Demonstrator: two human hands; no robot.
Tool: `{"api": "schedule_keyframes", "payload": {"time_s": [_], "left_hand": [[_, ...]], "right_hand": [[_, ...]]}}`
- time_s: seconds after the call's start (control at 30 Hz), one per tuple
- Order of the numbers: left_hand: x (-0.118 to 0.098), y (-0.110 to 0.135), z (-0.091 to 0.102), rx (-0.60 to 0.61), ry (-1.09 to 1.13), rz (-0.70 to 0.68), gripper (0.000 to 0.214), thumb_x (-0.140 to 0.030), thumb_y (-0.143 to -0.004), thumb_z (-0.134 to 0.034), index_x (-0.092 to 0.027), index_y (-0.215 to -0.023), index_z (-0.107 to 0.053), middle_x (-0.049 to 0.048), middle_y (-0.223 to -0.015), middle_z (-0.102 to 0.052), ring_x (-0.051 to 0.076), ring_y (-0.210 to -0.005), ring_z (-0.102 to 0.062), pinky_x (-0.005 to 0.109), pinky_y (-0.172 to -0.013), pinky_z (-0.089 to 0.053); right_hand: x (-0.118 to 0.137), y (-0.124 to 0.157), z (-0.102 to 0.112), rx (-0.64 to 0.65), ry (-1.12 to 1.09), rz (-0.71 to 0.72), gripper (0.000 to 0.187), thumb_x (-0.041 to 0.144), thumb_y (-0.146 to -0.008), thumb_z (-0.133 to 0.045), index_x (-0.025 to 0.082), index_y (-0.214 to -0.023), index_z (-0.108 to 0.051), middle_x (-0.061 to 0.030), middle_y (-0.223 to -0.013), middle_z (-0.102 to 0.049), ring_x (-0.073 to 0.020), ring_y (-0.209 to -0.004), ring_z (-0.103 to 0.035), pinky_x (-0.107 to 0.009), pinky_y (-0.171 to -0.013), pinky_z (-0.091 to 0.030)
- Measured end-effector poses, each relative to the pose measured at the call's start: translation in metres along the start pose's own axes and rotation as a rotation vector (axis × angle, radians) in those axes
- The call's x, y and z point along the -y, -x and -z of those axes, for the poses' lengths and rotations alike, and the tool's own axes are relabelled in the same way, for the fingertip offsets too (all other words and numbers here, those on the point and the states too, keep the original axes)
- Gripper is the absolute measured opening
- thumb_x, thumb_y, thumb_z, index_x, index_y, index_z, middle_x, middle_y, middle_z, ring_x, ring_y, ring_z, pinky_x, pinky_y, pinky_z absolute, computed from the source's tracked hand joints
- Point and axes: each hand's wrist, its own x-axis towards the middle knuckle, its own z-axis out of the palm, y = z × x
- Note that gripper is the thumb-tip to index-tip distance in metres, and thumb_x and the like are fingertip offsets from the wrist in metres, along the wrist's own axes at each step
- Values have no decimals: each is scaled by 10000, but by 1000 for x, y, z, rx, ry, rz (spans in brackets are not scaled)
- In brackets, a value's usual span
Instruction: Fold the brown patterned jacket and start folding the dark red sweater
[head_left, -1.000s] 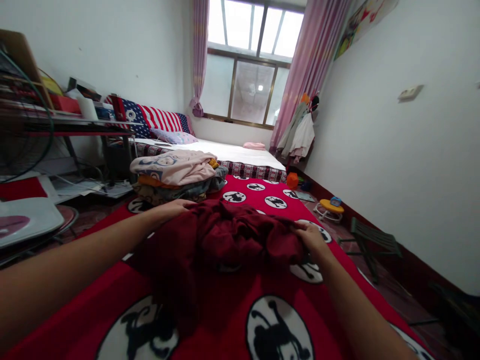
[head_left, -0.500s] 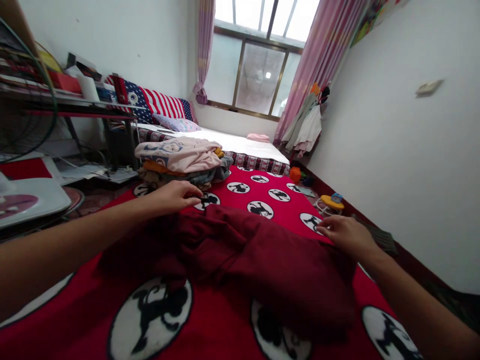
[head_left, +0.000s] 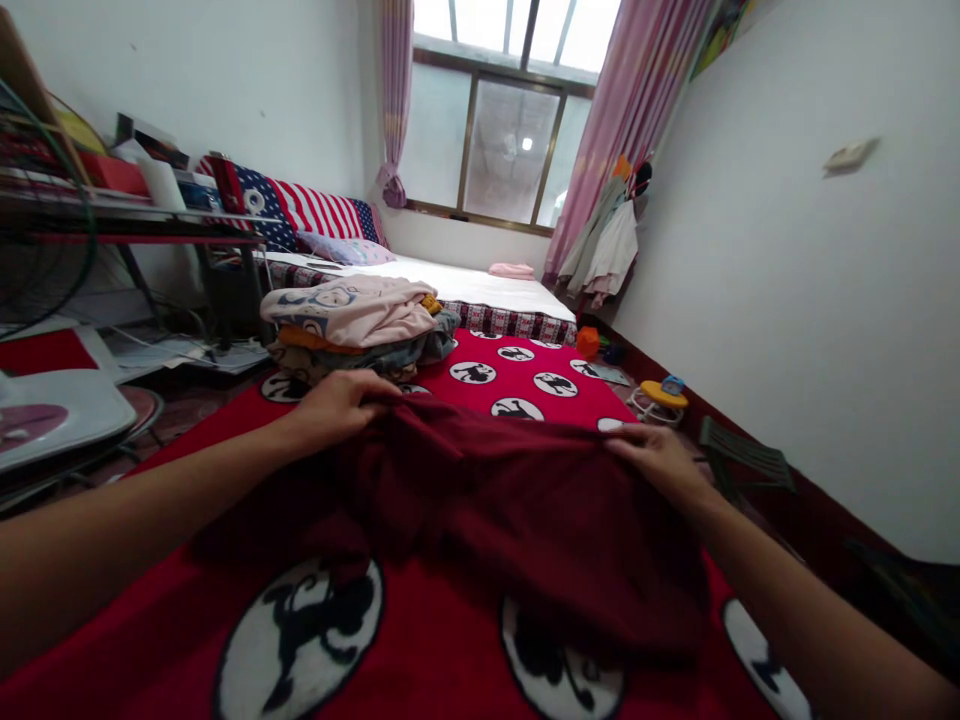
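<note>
Arms reach forward, left hand (head_left: 341,405) and right hand (head_left: 656,460) each with fingers pinching the far edge of the garment (head_left: 487,500) spread on the blanket (head_left: 442,670); clothes pile (head_left: 360,325) sits just beyond.

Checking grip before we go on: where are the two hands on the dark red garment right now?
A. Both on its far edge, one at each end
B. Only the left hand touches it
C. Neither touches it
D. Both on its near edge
A: the left hand and right hand each pinch the far edge of the dark red garment, which is spread on the red blanket.
</note>
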Motion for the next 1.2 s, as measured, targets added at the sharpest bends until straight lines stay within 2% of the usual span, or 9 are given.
{"api": "schedule_keyframes", "payload": {"time_s": [0.1,0.17,0.4,0.63,0.73,0.87,1.0,1.13,1.2], "left_hand": [[-14,-3,27,-353,21,-107,291,-271,-786,-509,-135,-962,-697,62,-1043,-667,194,-995,-588,307,-960,-426],[-16,1,42,-402,-8,-165,222,-203,-748,-468,-128,-770,-676,60,-1004,-649,177,-987,-569,302,-964,-411],[6,33,44,732,118,263,147,-181,-553,-534,-178,-595,-675,26,-651,-675,183,-621,-571,235,-571,-438],[-12,11,9,50,75,224,738,-531,-640,-686,-200,-1291,-574,74,-1127,-691,185,-659,-643,263,-641,-500],[-13,2,-25,153,180,238,918,-560,-653,-686,-170,-1435,-409,101,-1147,-677,161,-568,-621,273,-586,-493],[-18,0,-50,274,233,159,572,-457,-597,-739,-148,-1077,-703,51,-895,-716,191,-704,-621,229,-579,-459],[-35,10,-19,525,332,217,272,-419,-615,-742,-184,-750,-728,-11,-653,-647,131,-540,-530,201,-462,-362],[-54,-3,36,807,323,341,260,-336,-566,-804,-151,-730,-720,28,-640,-643,138,-505,-522,221,-452,-351],[-62,-30,53,716,240,384,244,-266,-579,-777,-111,-758,-718,36,-633,-643,164,-557,-568,245,-521,-414]], "right_hand": [[12,2,24,-625,-50,163,313,434,-760,-656,198,-956,-723,-58,-959,-696,-230,-928,-635,-350,-832,-496],[13,11,34,-746,-26,261,275,418,-769,-664,201,-930,-712,-70,-992,-667,-227,-960,-620,-352,-866,-483],[3,55,38,418,93,-119,374,559,-711,-678,187,-741,-689,-15,-655,-630,-154,-562,-567,-246,-493,-419],[4,33,11,111,339,-139,551,598,-627,-731,191,-997,-698,-47,-679,-680,-203,-597,-608,-271,-526,-416],[5,25,-9,205,501,-78,364,545,-716,-671,207,-847,-704,-73,-808,-713,-236,-758,-647,-279,-618,-432],[18,26,-15,236,524,-7,210,400,-781,-599,221,-708,-682,-36,-730,-700,-212,-709,-635,-280,-618,-418],[31,46,9,119,293,15,214,429,-735,-657,223,-734,-714,-35,-709,-701,-202,-636,-631,-275,-564,-450],[39,46,41,388,34,-181,260,413,-619,-784,196,-749,-722,-9,-542,-633,-154,-402,-550,-245,-382,-405],[46,19,53,365,-28,-200,272,330,-550,-830,183,-754,-724,-9,-533,-627,-174,-432,-585,-256,-395,-452]]}}
